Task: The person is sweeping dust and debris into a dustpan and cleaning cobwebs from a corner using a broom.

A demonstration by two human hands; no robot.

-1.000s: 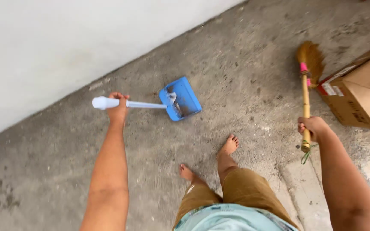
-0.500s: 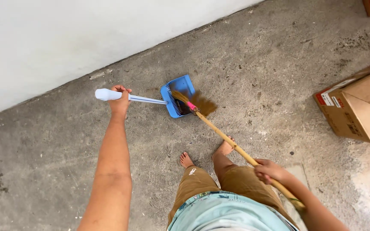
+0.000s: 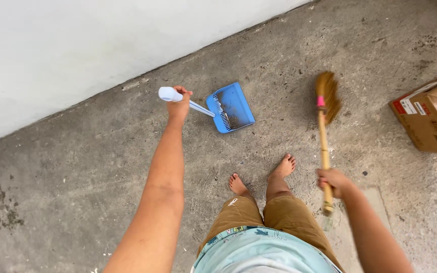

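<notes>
My left hand (image 3: 179, 105) grips the long pale-blue handle of a blue dustpan (image 3: 231, 107) that rests on the concrete floor with some dark dirt in it. In my right hand (image 3: 333, 180) I hold the wooden stick of a straw broom (image 3: 326, 96). The broom's bristle head points away from me, to the right of the dustpan and apart from it. My bare feet (image 3: 261, 177) stand on the floor between the two arms.
A white wall (image 3: 102, 45) runs along the upper left, meeting the grey concrete floor (image 3: 77, 167). A cardboard box (image 3: 431, 116) sits at the right edge. Dark stains mark the floor at the far left.
The broom has swung out of the dustpan to the right and now stands nearly straight ahead. The dustpan has stayed on the floor in my left hand.
</notes>
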